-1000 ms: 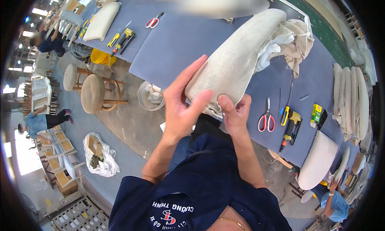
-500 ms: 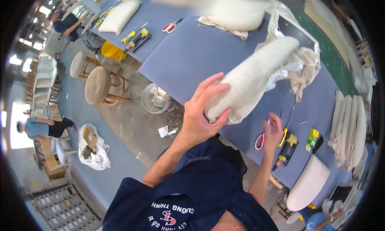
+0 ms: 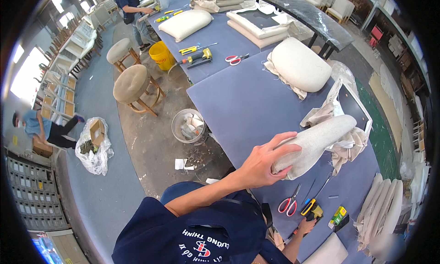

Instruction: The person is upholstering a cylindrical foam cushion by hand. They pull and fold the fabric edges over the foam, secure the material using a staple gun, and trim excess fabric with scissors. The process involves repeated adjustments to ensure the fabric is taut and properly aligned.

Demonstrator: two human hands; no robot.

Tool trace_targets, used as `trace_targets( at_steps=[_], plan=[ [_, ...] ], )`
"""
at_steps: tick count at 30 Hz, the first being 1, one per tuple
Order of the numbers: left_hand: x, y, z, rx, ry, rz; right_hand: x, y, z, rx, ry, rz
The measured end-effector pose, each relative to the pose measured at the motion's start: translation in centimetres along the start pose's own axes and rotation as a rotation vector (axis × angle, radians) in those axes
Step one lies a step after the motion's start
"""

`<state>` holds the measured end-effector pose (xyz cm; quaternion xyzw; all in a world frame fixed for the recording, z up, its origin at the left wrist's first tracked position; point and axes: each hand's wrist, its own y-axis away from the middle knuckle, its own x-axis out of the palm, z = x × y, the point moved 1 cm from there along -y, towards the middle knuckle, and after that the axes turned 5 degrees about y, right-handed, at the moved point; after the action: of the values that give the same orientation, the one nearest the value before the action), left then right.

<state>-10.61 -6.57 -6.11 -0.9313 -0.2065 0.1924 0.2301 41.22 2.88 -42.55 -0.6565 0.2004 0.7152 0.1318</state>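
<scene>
My left hand (image 3: 263, 165) grips the near end of a beige fabric-covered cushion (image 3: 321, 138), fingers over the top and thumb at the lower edge. The cushion is tilted on its side above the blue-grey table (image 3: 238, 108). Loose cloth (image 3: 346, 149) and a white-edged frame with a dark panel (image 3: 355, 103) lie behind it. Down at the right, my right hand (image 3: 306, 226) closes round the handle of a yellow and black staple gun (image 3: 314, 211). Red-handled scissors (image 3: 288, 205) lie beside the gun, and a thin long-shafted tool (image 3: 324, 185) lies near them.
A small green-yellow box (image 3: 338, 217), a pale cushion (image 3: 327, 250) and a row of covered pads (image 3: 380, 202) are at the right. Farther off stand another cushion (image 3: 300, 64) and stacked pads (image 3: 261, 30). Left are a bucket (image 3: 190, 126), stools (image 3: 132, 84) and two people.
My right hand has moved from beside the scissors down to the staple gun and taken hold of it. My left hand keeps its grip on the cushion. The view has shifted.
</scene>
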Motion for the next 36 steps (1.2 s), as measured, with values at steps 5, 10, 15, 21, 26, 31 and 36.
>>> trace_targets(
  at_steps=[5,10,15,21,26,31,36],
  plan=[
    [-0.5,0.6,0.2,0.049,0.041,-0.024,-1.5,-6.3,-7.4,-0.327,-0.573,0.108],
    [0.9,0.9,-0.6,0.023,0.031,-0.006,-12.8,2.3,-0.3,-0.03,-0.85,0.183],
    [1.9,0.8,-0.8,0.045,-0.004,0.003,-19.5,14.2,10.7,-0.221,-1.276,0.442],
    [2.6,1.6,-1.8,0.053,-0.02,0.037,-26.3,23.1,16.1,-0.397,-1.454,0.611],
    [3.2,1.9,-2.1,0.049,-0.025,0.073,-28.8,25.8,17.9,-0.666,-1.296,0.532],
    [3.6,1.9,-1.1,0.133,-0.021,0.028,-29.4,26.1,18.6,-0.725,-1.297,0.609],
    [3.3,1.9,-1.5,0.105,-0.01,0.056,-29.0,25.9,18.3,-0.695,-1.146,0.594]
  ],
)
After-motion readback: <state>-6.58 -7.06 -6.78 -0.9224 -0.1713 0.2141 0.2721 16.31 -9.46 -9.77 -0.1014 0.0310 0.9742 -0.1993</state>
